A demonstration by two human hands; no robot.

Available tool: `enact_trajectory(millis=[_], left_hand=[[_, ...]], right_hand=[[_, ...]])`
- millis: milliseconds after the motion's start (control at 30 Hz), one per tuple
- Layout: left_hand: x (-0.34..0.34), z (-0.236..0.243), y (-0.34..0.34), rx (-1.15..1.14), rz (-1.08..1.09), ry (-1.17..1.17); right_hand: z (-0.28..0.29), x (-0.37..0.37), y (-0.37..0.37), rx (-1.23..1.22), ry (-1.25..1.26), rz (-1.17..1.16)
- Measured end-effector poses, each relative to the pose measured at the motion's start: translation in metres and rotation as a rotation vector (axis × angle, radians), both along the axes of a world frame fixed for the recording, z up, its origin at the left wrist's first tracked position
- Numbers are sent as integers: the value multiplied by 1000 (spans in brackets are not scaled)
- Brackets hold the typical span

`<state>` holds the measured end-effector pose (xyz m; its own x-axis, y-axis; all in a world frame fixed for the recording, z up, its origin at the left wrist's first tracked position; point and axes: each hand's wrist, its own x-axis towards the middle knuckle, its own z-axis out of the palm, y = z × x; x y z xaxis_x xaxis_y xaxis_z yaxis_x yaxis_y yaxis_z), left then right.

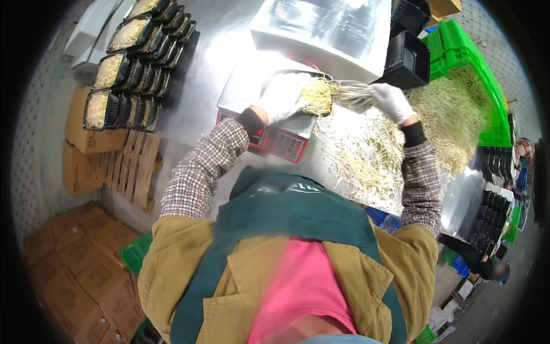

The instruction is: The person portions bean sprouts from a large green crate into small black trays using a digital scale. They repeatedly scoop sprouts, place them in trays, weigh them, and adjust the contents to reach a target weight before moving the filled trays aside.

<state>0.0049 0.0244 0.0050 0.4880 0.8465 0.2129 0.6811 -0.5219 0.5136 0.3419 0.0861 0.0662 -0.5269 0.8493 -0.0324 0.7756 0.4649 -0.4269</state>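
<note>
My left hand (285, 96), in a white glove, is closed over the yellow-headed end of a bundle of bean sprouts (316, 96). The bundle lies in a black plastic tray (279, 73), which rests on a weighing scale (281, 143) with a red-edged keypad. To the right, my gloved right hand (393, 103) pinches the pale, thin tails (354, 94) of the same sprouts, stretched between both hands. Part of the tray is hidden under my left hand and the sprouts. Loose bean sprouts (372, 166) are spread over the table below my right hand.
Filled trays (112, 71) are stacked at the far left. A shiny white box (321, 34) stands beyond the scale, with empty black trays (408, 60) beside it. A green crate (458, 49) spills a sprout heap at right. Cartons (86, 269) and a wooden pallet (133, 166) are at left.
</note>
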Motion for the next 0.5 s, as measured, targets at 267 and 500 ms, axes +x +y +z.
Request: enact_trajectory(millis=[267,500], left_hand=[[-34,52,3,28,-126,51],[-94,47,43,-303,29,-355]], right_hand=[[103,55,12,23,162,-281],[82,-3,16,-139,523,-233]])
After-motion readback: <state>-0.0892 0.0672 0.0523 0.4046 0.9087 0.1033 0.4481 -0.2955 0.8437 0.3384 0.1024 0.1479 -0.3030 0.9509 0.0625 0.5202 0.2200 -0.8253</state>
